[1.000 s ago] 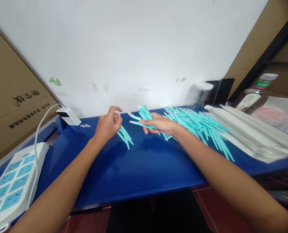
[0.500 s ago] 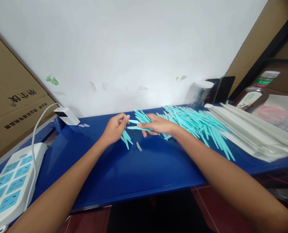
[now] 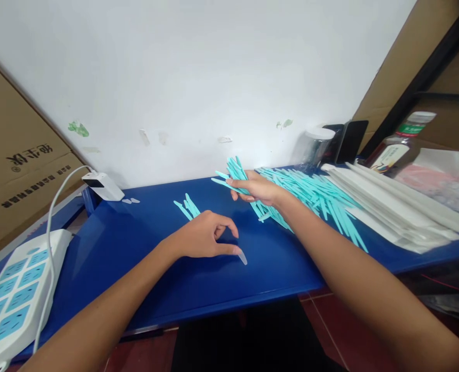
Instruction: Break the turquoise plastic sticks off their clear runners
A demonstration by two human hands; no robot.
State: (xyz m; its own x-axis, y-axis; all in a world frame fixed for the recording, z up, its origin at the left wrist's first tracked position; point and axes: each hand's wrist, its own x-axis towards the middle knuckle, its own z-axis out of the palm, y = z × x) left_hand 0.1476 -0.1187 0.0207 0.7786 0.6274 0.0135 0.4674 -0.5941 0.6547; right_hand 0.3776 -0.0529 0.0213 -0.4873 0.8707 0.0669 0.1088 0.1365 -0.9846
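My right hand is closed around a bunch of slim turquoise sticks, shaped like eyebrow razors, held above the blue table. One of them sticks out to the left past the thumb. Lower and to the left, my left hand is curved with thumb and index finger apart. Its thumb tip touches a small translucent sliver, like a thin cap, on the table. Behind the left hand lie several loose turquoise sticks, partly hidden by it. A large pile of the same sticks spreads beyond my right forearm.
White plastic sleeves are stacked at the right, near a bottle and a clear jar. Two more slivers lie by a white device at the left. A power strip occupies the left edge; a white wall stands behind.
My left hand has let go of a stick and moved down and right to the translucent sliver, which has shifted nearer me. My right hand has moved slightly up and right with its bunch.
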